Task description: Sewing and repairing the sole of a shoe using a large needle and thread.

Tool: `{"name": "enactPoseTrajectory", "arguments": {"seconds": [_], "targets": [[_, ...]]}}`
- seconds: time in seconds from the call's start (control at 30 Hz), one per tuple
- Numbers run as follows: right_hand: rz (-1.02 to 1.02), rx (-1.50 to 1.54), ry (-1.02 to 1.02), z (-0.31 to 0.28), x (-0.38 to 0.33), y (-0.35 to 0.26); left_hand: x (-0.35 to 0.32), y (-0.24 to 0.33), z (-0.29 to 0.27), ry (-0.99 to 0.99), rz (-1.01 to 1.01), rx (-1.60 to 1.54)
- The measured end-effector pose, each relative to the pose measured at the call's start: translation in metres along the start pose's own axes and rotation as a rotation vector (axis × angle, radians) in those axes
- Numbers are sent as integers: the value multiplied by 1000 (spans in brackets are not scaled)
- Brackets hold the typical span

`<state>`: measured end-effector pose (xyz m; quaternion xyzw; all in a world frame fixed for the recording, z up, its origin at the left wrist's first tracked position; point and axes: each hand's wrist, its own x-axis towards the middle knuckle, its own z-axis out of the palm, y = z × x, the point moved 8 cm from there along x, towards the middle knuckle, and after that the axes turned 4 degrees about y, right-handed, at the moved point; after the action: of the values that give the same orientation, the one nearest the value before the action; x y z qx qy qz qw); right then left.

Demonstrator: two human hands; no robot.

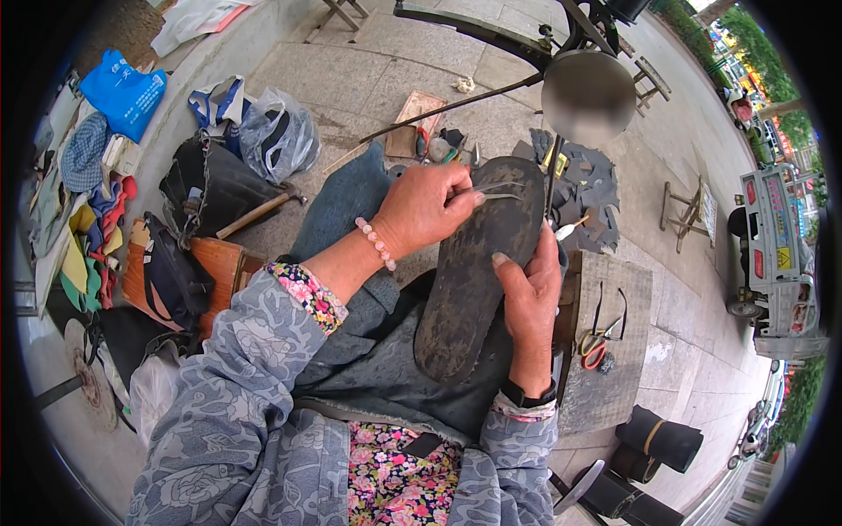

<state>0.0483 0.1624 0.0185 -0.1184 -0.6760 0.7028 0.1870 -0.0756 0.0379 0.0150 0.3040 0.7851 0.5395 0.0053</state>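
Observation:
A long, dark, worn shoe sole (465,289) lies slanted over my lap, its scuffed face up. My right hand (532,302) grips its right edge, thumb on top and fingers underneath. My left hand (430,206), with a pink bead bracelet at the wrist, is closed around metal tweezers (500,191). The two thin prongs reach over the upper part of the sole; whether they touch it I cannot tell. Whether an upper is attached beneath the sole is hidden.
Right of my knees, orange-handled scissors (595,349) and glasses (621,316) lie on a wooden box (605,403). Dark rubber scraps (588,188) cover the ground ahead. A hammer (259,210) rests at left near a plastic bag (279,136). A black machine (474,31) stands in front.

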Motion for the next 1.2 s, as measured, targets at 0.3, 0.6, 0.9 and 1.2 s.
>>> {"name": "enactPoseTrajectory", "arguments": {"seconds": [0.3, 0.6, 0.9, 1.2], "targets": [[-1, 23, 5, 0, 0, 2, 1, 2, -2, -29, -60, -8], [-12, -3, 4, -1, 0, 1, 1, 3, -1, -10, -15, -23], [-24, -18, 5, -1, 1, 0, 1, 1, 1, -4, -27, -41], [-13, -10, 7, -1, 1, 1, 0, 0, 1, -23, -51, -39]]}}
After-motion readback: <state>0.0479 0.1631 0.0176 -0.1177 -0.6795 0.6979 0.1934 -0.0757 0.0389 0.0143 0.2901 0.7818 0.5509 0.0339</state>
